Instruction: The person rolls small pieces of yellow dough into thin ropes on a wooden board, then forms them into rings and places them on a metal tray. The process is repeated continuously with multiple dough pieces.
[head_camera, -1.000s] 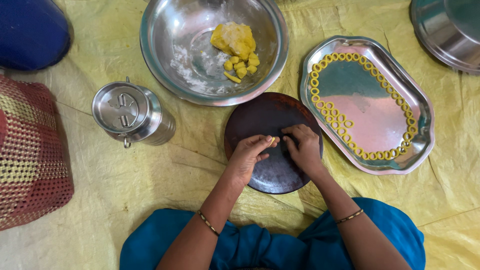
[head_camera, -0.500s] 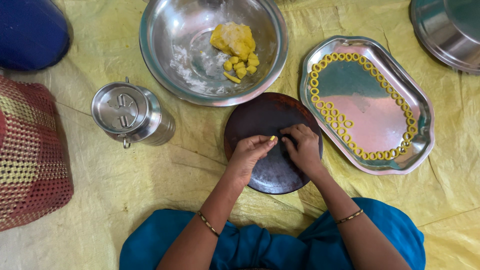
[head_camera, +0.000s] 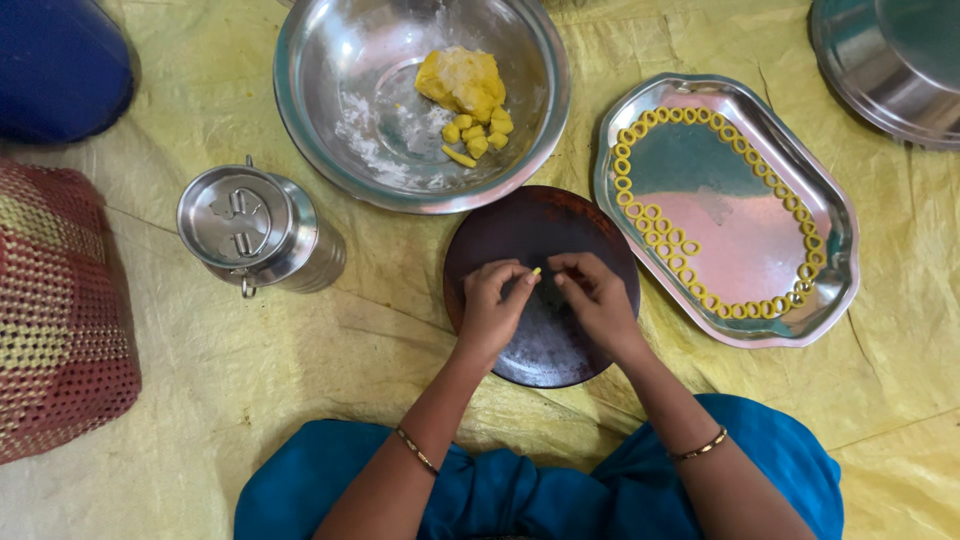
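A small yellow dough piece (head_camera: 536, 271) sits pinched between fingertips of the left hand (head_camera: 492, 305) and right hand (head_camera: 593, 296), above the round dark wooden board (head_camera: 545, 225); squeezing harder could tear it.

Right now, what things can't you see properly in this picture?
All in the head view:
- The dough piece between the left hand and right hand: too small, fingers cover most of it.
- The round board: its middle is hidden under both hands.
- The blue thing and the steel pot: cut off by the edges.
- The lidded tin: contents hidden by its lid.
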